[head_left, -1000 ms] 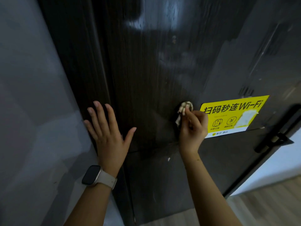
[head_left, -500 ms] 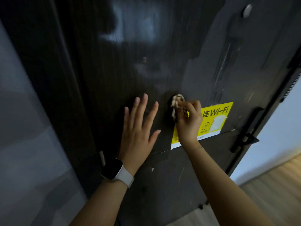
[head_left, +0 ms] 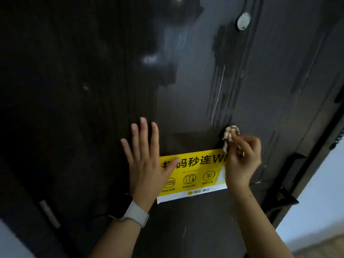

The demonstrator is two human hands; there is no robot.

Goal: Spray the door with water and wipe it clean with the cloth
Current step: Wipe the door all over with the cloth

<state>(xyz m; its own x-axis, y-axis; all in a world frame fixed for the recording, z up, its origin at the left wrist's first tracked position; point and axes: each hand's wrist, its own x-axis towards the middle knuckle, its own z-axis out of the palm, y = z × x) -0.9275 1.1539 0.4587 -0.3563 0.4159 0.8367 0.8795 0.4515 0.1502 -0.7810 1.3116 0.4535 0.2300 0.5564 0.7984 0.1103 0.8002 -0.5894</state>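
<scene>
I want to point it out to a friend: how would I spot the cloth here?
Start at the dark door and find the yellow sticker at mid-height. Just above its right end, the right hand pinches the cloth against the door. It is a small crumpled pale wad, the only soft, wrinkled thing there.

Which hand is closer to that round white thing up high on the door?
Right. The right hand, pinching the cloth, sits almost straight below the round white fitting. The left hand, flat on the door, lies lower and well off to the left.
</scene>
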